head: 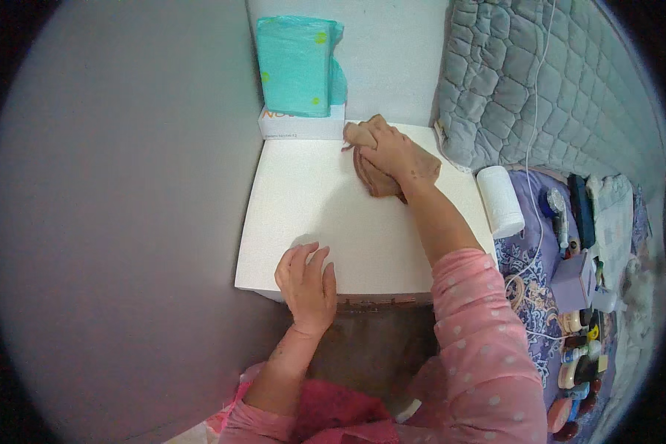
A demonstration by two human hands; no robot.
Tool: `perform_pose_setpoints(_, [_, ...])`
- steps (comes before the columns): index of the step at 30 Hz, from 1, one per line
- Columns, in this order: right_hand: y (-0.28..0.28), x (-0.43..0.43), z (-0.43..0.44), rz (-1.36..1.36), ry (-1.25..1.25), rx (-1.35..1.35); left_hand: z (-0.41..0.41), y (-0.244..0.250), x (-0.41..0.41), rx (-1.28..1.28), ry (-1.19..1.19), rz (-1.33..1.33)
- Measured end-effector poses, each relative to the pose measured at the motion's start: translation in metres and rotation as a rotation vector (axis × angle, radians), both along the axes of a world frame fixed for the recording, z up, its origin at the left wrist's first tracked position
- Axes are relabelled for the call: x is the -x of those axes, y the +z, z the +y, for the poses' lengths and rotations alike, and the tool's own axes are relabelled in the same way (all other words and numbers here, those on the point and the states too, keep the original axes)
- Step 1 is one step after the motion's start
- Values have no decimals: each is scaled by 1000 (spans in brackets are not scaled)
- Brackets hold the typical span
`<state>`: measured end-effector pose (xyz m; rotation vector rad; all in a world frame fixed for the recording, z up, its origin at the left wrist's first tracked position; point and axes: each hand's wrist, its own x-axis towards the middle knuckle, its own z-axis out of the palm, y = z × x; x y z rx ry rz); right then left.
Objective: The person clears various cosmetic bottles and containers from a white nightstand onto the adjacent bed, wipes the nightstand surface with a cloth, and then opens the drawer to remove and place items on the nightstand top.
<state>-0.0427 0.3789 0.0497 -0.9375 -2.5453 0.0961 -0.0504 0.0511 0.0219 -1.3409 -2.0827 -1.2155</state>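
Observation:
A folded brown cloth (395,176) lies bunched on the far right part of a white tabletop (294,194). My right hand (391,150) presses down on it, fingers curled over a rolled part of the fabric. Over the table's near edge, toward the left, hovers my left hand (309,283) with its fingers apart and nothing in them. Whether its fingertips touch the surface I cannot tell.
At the table's back left, a turquoise plastic packet (295,66) rests on a white box (305,127) bearing writing. A white roll (500,201) lies along the right edge. Beyond it, a patterned purple cloth (524,244) holds several bottles and a lilac box (573,283). A white cable (534,111) crosses a grey quilted cover (494,83).

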Motion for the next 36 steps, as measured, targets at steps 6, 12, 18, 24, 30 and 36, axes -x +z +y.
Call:
perform_pose_setpoints(6, [-3, -1, 8, 26, -32, 21, 4, 4, 3, 114, 20, 42])
perform_pose_setpoints(12, [23, -48, -61, 33, 34, 74, -5, 25, -18, -222, -371, -319])
perform_pose_setpoints(18, [8, -107, -104, 45, 51, 20, -89, 165, -102, -629, -1748, -1722])
perform_pose_setpoints(24, [12, -155, -146, 18, 56, -25, -123, 203, -140, -649, -2263, -1679])
perform_pose_setpoints(30, [22, -172, -180, 10, 22, -3, -132, 204, -159, -579, -2363, -1516])
perform_pose_setpoints(36, [14, -191, -169, 0, 34, -39, -106, 164, -127, -393, -2010, -1172])
